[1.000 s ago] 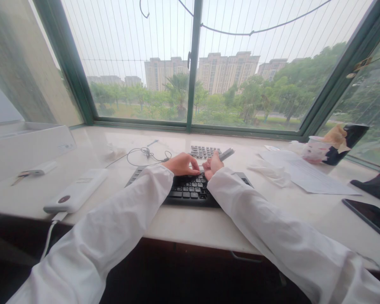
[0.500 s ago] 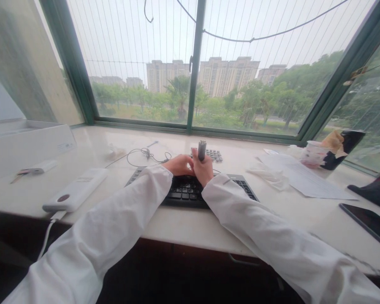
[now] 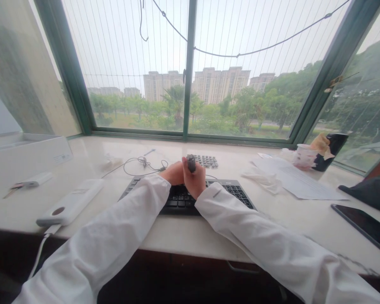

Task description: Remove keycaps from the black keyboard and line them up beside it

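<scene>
A black keyboard (image 3: 234, 193) lies on the pale window-ledge desk (image 3: 183, 230) in front of me. My right hand (image 3: 194, 180) is closed round a small dark grey stick-shaped tool (image 3: 191, 162), held upright over the keys. My left hand (image 3: 174, 173) rests curled on the keyboard right beside it, touching the right hand; its fingertips are hidden. Both arms wear white sleeves. A second small key pad (image 3: 205, 161) lies just behind the hands.
A white power bank (image 3: 70, 203) with a cable and a white box (image 3: 25, 154) sit left. Tangled earphone wire (image 3: 142, 164) lies behind the keyboard. Papers (image 3: 299, 183), a cup (image 3: 302, 157), a dark mug (image 3: 331, 152) and a tablet (image 3: 364, 223) are right. Window frame runs behind.
My right hand swung the grey tool from pointing right to upright and moved left against my left hand. The view tilted up slightly.
</scene>
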Action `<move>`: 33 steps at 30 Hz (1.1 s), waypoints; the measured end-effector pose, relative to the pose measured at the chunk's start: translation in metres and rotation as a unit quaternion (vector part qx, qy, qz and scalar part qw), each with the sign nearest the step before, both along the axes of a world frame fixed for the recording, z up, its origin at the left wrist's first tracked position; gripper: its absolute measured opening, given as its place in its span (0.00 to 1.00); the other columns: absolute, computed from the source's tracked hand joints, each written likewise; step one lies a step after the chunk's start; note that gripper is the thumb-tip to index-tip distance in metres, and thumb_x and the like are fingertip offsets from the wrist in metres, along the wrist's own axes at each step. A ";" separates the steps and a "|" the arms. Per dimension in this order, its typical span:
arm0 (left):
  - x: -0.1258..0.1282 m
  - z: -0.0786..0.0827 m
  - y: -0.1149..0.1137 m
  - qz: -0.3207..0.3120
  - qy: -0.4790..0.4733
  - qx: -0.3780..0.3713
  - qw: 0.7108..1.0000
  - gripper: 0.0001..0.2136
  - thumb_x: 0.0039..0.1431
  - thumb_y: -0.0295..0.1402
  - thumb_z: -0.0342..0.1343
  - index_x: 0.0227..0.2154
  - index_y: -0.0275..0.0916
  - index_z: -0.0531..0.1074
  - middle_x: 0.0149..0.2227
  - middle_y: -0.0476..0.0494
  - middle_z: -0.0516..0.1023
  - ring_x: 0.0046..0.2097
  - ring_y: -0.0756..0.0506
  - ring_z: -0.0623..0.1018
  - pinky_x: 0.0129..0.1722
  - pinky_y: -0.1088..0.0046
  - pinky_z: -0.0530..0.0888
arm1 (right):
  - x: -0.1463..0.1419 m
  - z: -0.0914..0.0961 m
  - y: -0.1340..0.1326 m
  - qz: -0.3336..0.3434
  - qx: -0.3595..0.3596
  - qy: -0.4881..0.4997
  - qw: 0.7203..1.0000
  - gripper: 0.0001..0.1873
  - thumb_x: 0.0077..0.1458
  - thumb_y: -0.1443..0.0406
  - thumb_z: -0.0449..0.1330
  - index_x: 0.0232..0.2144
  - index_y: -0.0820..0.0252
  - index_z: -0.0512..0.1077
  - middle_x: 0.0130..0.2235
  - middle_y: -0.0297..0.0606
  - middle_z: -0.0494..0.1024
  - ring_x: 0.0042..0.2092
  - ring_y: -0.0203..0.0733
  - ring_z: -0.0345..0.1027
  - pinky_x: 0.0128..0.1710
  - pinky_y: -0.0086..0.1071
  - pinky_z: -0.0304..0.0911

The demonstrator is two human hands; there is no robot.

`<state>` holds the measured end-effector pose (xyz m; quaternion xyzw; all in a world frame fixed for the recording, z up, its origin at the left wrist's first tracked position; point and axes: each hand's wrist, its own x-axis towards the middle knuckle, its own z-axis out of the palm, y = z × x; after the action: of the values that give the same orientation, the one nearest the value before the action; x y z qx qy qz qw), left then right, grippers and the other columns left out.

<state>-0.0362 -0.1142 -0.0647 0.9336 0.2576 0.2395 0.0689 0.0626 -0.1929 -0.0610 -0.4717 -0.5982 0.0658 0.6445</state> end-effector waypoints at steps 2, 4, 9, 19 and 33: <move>0.001 0.000 -0.001 -0.003 0.000 0.001 1.000 0.06 0.50 0.30 0.58 0.31 0.35 0.76 0.33 0.43 0.78 0.35 0.46 0.75 0.36 0.73 0.69 | 0.001 0.005 -0.005 -0.018 0.020 -0.013 1.000 0.22 0.58 0.53 0.52 0.17 0.57 0.61 0.18 0.30 0.60 0.24 0.36 0.52 0.27 0.29 0.54; -0.001 0.001 -0.004 -0.004 -0.010 -0.013 1.000 0.06 0.49 0.32 0.59 0.30 0.35 0.76 0.30 0.46 0.78 0.32 0.48 0.74 0.34 0.75 0.69 | 0.011 0.012 -0.005 -0.048 0.026 -0.039 0.998 0.20 0.59 0.55 0.51 0.18 0.57 0.62 0.18 0.30 0.60 0.23 0.35 0.51 0.26 0.29 0.52; -0.007 0.015 -0.018 0.032 -0.086 0.050 0.995 0.07 0.49 0.35 0.58 0.30 0.38 0.74 0.32 0.48 0.78 0.32 0.50 0.74 0.34 0.76 0.69 | 0.061 0.026 0.013 -0.051 -0.027 -0.191 0.980 0.17 0.53 0.57 0.58 0.17 0.57 0.65 0.17 0.30 0.62 0.22 0.34 0.51 0.26 0.29 0.46; -0.006 0.026 -0.033 0.126 -0.009 0.171 0.977 0.08 0.53 0.37 0.54 0.32 0.39 0.73 0.37 0.46 0.78 0.32 0.47 0.76 0.29 0.74 0.68 | 0.083 0.022 0.028 0.041 -0.258 -0.253 0.932 0.25 0.47 0.45 0.59 0.24 0.61 0.76 0.23 0.33 0.73 0.29 0.38 0.66 0.29 0.28 0.56; -0.011 0.026 -0.024 0.127 0.000 0.166 0.978 0.12 0.62 0.41 0.50 0.39 0.41 0.75 0.43 0.46 0.78 0.37 0.47 0.78 0.33 0.74 0.69 | 0.093 0.030 0.027 -0.083 -0.270 -0.377 0.882 0.15 0.56 0.57 0.55 0.32 0.58 0.78 0.31 0.41 0.78 0.35 0.44 0.72 0.34 0.31 0.62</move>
<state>-0.0470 -0.1377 -0.0385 0.8918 0.3304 0.2855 -0.1180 0.1560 -0.1661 -0.0309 -0.6645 -0.7136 -0.0120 0.2217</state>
